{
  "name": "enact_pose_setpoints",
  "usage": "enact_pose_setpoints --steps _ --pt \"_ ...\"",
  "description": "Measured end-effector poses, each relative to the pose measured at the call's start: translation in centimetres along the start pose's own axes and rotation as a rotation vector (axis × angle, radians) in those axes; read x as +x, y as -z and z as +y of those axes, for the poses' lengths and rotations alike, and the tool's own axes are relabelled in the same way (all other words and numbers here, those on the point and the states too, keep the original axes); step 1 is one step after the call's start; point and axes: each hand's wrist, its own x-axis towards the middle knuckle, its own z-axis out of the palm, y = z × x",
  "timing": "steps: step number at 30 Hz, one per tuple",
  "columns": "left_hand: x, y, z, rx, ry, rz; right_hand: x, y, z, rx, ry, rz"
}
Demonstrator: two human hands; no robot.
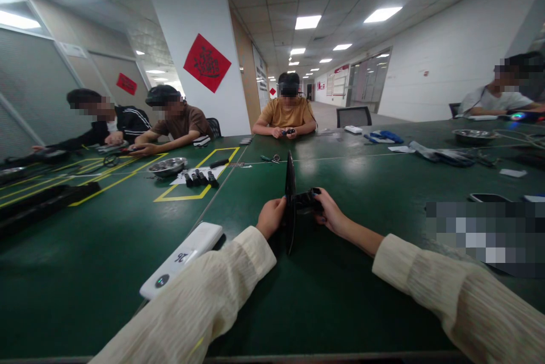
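A thin black disc-like panel point(290, 227) stands on edge above the green table, seen almost edge-on. From its right face sticks out a black bracket-like piece point(304, 200); its exact kind I cannot make out. My left hand point(271, 217) grips the panel from the left, its fingertips partly hidden behind the edge. On the other side, my right hand point(330, 212) is closed around the outer end of the bracket-like piece. A white power bank point(183, 259) marked 26 lies beside my left sleeve.
Left of centre are a metal bowl point(168, 167) and several black cylindrical parts point(201, 178). Pliers point(271, 159) lie ahead. Plastic bags point(443, 154) and another bowl point(474, 137) are at the right. Several people sit round the table point(238, 318).
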Motion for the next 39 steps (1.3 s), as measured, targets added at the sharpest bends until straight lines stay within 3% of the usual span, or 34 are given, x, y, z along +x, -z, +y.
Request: enact_pose_setpoints --steps 7,21,39 --pt "0.16 -0.08 -0.44 0.024 -0.083 0.056 0.03 0.03 0.02 -0.006 0.006 -0.004" --pt "0.26 0.08 -0.51 0.083 -0.153 0.046 0.23 0.11 0.24 0.000 0.011 -0.003" --pt "0.16 0.08 -0.18 0.075 -0.140 0.041 0.34 0.31 0.52 -0.013 0.019 -0.009"
